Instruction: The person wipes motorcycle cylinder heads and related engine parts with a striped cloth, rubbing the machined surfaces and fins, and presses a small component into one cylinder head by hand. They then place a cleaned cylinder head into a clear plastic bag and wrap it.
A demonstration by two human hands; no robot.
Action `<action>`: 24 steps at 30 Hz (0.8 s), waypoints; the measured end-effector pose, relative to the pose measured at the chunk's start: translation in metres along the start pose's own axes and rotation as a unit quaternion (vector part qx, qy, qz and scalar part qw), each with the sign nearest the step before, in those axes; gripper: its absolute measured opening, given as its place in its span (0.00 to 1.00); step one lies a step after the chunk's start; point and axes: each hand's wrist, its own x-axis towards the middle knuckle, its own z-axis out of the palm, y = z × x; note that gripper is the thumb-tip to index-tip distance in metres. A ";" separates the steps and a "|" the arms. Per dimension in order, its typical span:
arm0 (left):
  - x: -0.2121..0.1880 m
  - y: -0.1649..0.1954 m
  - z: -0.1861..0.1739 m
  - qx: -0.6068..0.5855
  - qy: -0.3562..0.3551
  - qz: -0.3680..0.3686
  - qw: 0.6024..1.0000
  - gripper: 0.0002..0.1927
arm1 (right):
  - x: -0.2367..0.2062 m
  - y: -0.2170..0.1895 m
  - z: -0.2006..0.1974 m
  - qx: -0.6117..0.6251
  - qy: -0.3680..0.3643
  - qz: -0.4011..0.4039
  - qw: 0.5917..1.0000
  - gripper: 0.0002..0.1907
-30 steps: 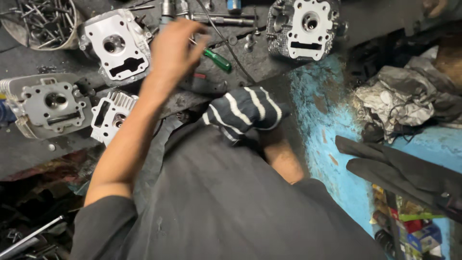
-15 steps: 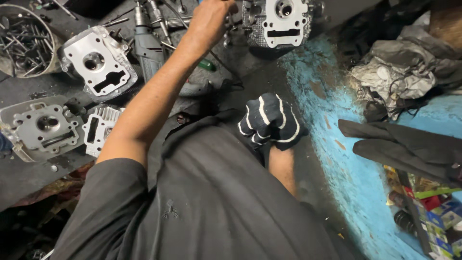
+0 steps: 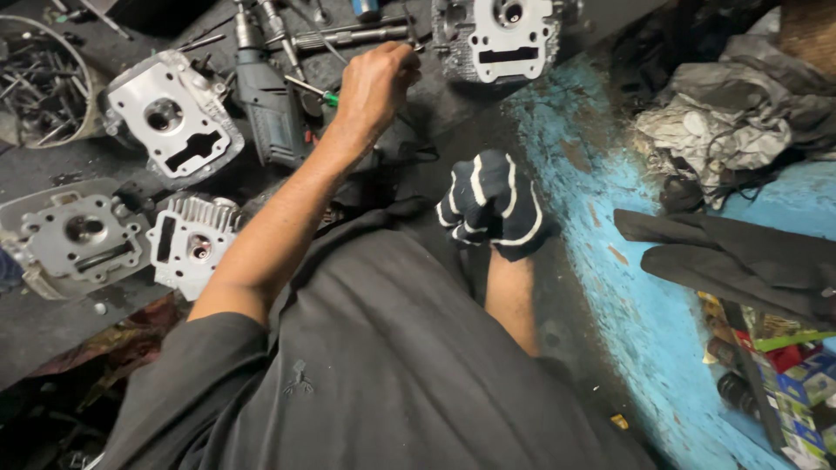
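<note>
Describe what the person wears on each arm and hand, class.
The left hand is bare, and the arm is bare up to a short dark grey sleeve at the upper arm. The right hand wears a dark knit glove with white stripes; the forearm below the glove is bare.

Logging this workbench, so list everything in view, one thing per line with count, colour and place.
cylinder heads: four, silver-grey, three at the left of the bench, one at the top centre
power drill: one, dark grey, lying left of the reaching hand
green-handled screwdriver: one, beside the drill
round tub of metal rods: one, top left corner
crumpled rags: a heap, grey, upper right
dark cloth: one, on the blue surface, right
blue bench surface: worn paint, right side
left hand: bare, closed on something small I cannot make out, top centre
right hand: in a dark glove with white stripes, fisted, centre
</note>
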 end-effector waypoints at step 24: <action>-0.104 0.105 -0.119 -0.196 0.274 0.186 0.923 0.05 | 0.075 0.069 0.079 -0.390 -0.212 0.033 0.896 0.14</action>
